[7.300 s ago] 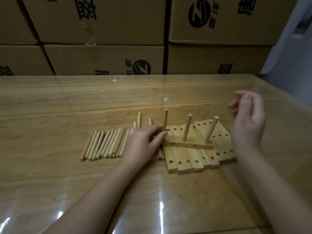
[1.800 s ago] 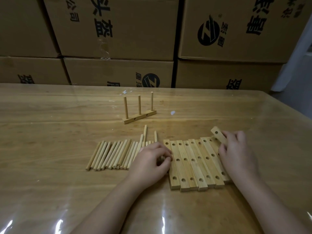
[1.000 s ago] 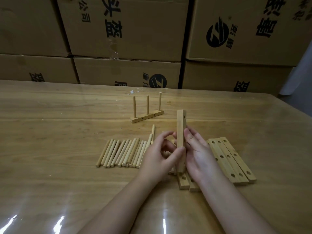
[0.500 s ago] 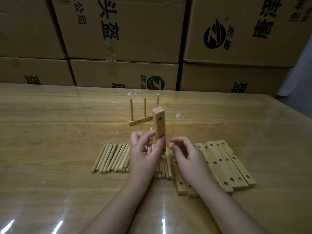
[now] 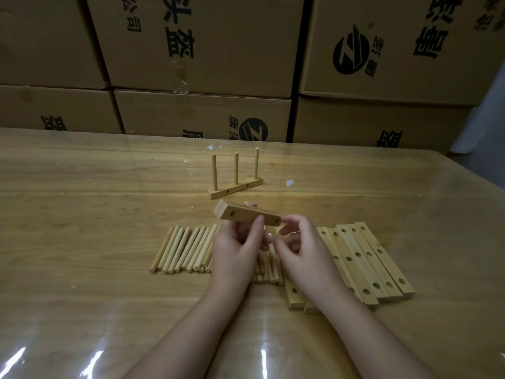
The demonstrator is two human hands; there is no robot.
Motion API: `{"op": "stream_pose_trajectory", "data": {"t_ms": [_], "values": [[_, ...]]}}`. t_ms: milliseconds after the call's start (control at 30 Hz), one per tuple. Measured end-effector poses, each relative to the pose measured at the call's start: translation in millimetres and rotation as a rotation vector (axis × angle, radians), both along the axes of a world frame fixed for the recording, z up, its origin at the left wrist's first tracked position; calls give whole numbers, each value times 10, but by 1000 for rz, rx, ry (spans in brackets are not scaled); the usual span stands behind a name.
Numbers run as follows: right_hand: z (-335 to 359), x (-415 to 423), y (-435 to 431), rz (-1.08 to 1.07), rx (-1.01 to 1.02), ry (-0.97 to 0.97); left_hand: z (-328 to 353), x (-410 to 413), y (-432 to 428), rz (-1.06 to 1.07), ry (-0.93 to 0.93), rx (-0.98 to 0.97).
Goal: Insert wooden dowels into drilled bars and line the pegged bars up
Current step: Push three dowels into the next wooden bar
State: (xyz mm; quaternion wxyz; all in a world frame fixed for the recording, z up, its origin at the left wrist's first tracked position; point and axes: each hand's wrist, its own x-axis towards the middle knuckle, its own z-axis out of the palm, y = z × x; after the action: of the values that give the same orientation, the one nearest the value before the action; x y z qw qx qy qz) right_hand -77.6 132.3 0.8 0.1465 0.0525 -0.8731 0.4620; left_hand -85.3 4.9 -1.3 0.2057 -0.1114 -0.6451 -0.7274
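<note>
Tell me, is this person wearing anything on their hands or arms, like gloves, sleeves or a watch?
No. The left hand and the right hand are bare: no gloves, rings or watch show. The forearms are uncovered too, with no sleeve in view down to the picture's edge.

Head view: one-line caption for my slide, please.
Left hand holds a drilled bar above loose dowels, right hand at its end; one pegged bar stands behind, spare bars lie right.
</note>
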Motion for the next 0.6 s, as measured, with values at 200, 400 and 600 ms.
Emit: {"op": "stream_pose_trajectory", "data": {"t_ms": [200, 400, 600], "values": [[23, 5, 14, -41, -17, 20, 40, 10, -15, -60, -23, 86], [45, 11, 49, -92, -168, 54, 83, -8, -50, -97, -92, 216], [53, -7, 120, -221, -397, 37, 99, 12, -113, 38, -60, 170]]}}
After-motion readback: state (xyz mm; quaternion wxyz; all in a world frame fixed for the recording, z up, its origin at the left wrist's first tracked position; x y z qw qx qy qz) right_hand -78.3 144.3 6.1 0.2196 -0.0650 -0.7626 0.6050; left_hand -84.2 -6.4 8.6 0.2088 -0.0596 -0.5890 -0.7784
